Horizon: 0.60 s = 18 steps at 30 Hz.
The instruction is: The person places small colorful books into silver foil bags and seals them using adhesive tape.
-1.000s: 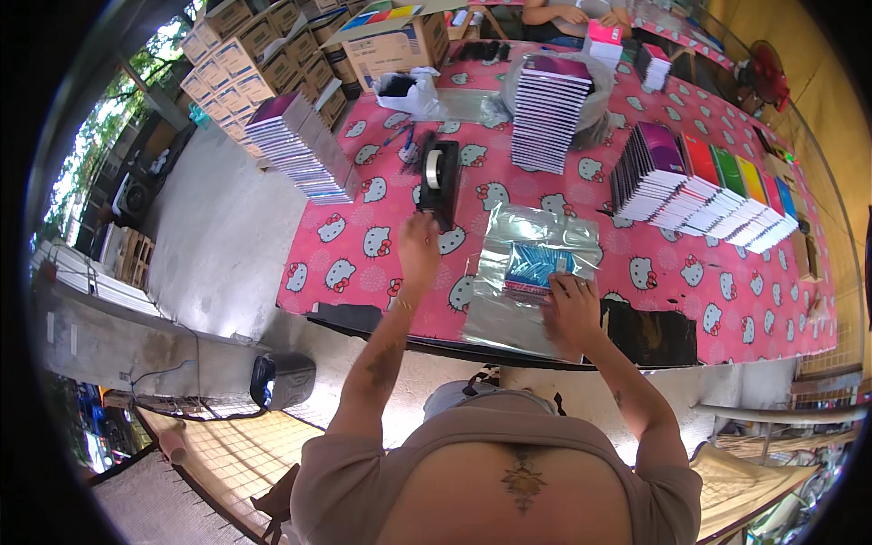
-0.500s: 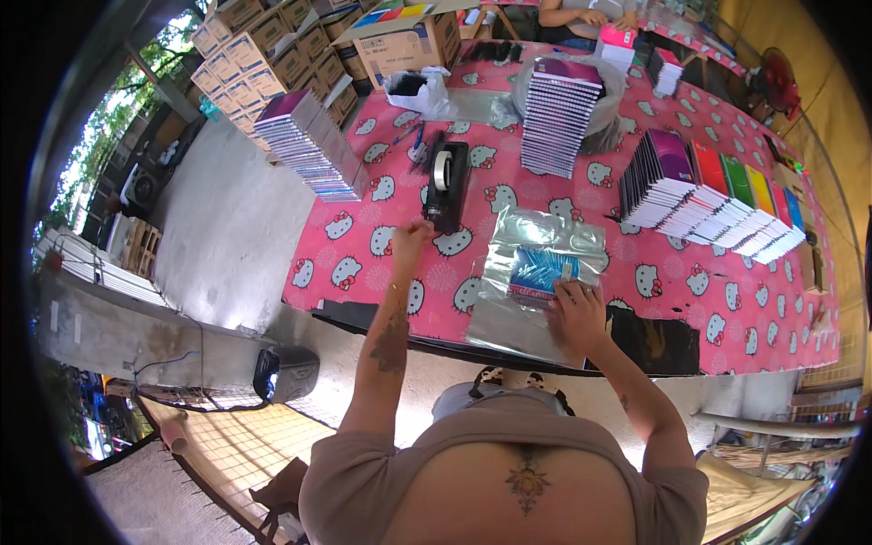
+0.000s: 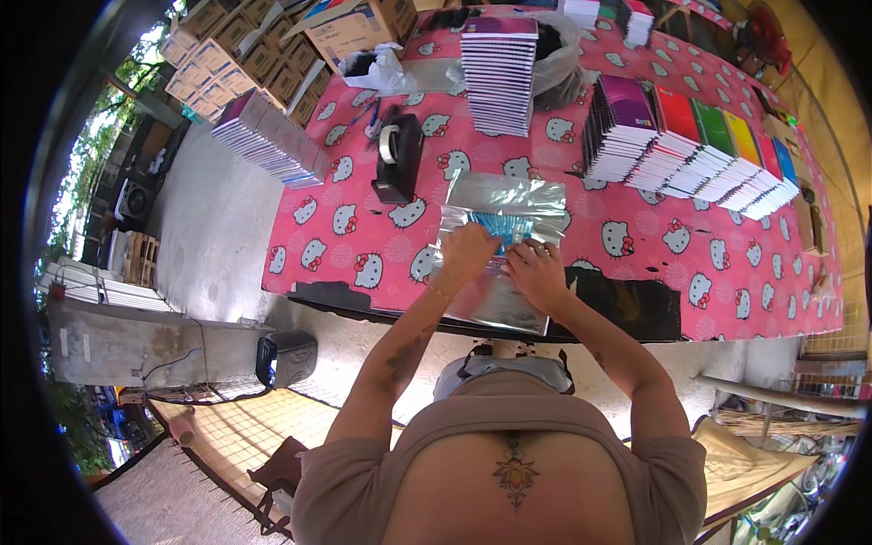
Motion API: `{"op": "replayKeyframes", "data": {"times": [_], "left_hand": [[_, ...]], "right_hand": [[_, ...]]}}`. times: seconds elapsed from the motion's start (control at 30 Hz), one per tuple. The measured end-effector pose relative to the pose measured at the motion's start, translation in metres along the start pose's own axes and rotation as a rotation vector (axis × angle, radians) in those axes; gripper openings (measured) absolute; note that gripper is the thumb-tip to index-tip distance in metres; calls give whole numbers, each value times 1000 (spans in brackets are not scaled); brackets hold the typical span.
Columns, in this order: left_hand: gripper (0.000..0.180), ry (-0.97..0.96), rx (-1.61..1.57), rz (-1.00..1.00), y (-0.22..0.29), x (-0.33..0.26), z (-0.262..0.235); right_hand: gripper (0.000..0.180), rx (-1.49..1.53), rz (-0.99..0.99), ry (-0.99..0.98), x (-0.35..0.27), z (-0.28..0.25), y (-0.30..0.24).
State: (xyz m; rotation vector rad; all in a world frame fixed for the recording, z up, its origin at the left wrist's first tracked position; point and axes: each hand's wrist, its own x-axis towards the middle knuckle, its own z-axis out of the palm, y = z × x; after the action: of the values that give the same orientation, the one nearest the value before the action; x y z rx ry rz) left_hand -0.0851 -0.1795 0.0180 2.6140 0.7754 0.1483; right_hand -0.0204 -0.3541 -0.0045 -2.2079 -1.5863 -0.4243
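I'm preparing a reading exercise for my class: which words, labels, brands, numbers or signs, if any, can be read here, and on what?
None reads clearly enough to quote.
Large carton: dark print, too small and blurred.
Purple notebook: tiny cover marking, too small.
Blue booklet: partly covered by the left hand and right hand; no text legible.

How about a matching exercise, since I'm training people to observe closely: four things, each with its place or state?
Things
1. Left hand
2. Tape dispenser
3. Row of spiral-bound notebooks
4. Dark bin

Places and states
A. Standing on the floor
B. Black, left of the clear plastic
C. At the blue-patterned pack
D. On the table's right side, covers in several colours

Pairs: 1-C, 2-B, 3-D, 4-A
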Motion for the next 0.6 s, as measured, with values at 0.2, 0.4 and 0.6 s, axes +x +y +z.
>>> {"op": "replayKeyframes", "data": {"times": [0.2,0.4,0.6], "left_hand": [[48,-35,233,32,-6,-14,-11],[36,374,-5,648,7,-64,-4],[27,459,-470,474,-19,-60,-16]], "right_hand": [[48,89,53,-39,13,-23,7],[57,323,112,-145,59,21,67],[75,1154,577,-855,126,-33,117]]}}
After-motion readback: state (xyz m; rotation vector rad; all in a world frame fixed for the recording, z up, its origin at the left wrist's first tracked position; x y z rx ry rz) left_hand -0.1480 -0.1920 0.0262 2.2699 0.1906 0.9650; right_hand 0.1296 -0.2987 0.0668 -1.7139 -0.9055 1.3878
